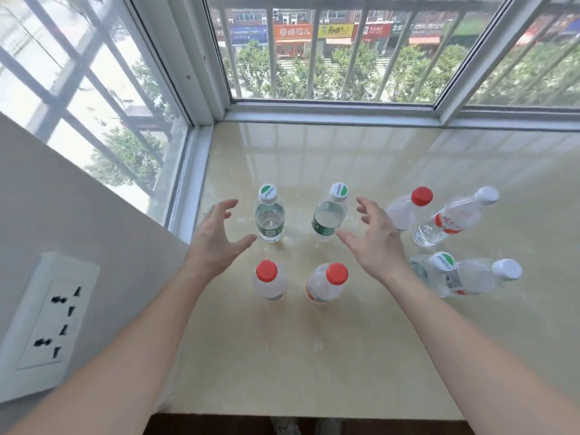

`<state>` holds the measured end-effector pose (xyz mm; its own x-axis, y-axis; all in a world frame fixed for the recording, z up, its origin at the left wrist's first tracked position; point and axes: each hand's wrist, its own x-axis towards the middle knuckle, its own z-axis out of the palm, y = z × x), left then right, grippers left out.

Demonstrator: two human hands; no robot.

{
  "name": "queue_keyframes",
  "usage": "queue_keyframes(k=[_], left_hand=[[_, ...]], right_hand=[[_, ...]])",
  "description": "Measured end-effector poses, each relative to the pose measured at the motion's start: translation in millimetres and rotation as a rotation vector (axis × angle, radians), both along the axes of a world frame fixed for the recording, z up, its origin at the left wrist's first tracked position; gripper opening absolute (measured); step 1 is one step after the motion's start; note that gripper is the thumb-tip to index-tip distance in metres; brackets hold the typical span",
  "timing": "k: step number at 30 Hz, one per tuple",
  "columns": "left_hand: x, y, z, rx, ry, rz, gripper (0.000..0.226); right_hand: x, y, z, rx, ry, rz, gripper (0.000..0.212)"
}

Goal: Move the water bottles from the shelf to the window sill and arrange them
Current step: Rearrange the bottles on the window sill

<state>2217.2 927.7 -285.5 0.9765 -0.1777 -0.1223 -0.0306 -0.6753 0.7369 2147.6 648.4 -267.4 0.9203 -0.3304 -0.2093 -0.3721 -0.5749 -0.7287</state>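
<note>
Both hands are spread wide and hold nothing. The left hand (216,233) hovers just left of a clear plastic bottle with green label and green-and-white cap (270,219), and the right hand (375,243) just right of the second green-labelled bottle (328,219). All 8 bottles stand on the cream stone window sill (314,356), nearer its left end. To line this pair up behind the 2 red-capped clear bottles (268,279), I would grip low and slide them. The caps read "Cestbon".

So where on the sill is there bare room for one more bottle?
The window sill is bare in front, between the two near red-capped bottles and its near edge, and at the back, between the two green-capped bottles and the window frame. It is crowded on the right, where four bottles stand packed close beside the right hand.
</note>
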Motion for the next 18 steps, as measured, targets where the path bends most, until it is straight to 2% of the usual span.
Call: queue_keyframes(k=[3, 6, 12, 18], left_hand=[[17, -16, -5, -0.049, 0.007, -0.046, 0.075], [26, -31, -14, -0.054, 0.002, -0.034, 0.076], [34, -51, -27, -0.044, -0.022, 0.049, 0.065], [40, -44, -23, -0.119, 0.033, -0.027, 0.052]], right_hand=[[23, 5, -6, -0.024, -0.021, -0.031, 0.086], [41, 13, -12, -0.025, -0.064, -0.071, 0.089], [56, 20, -27, -0.153, -0.033, -0.068, 0.069], [58, 4, -23, -0.08, -0.057, 0.009, 0.052]])
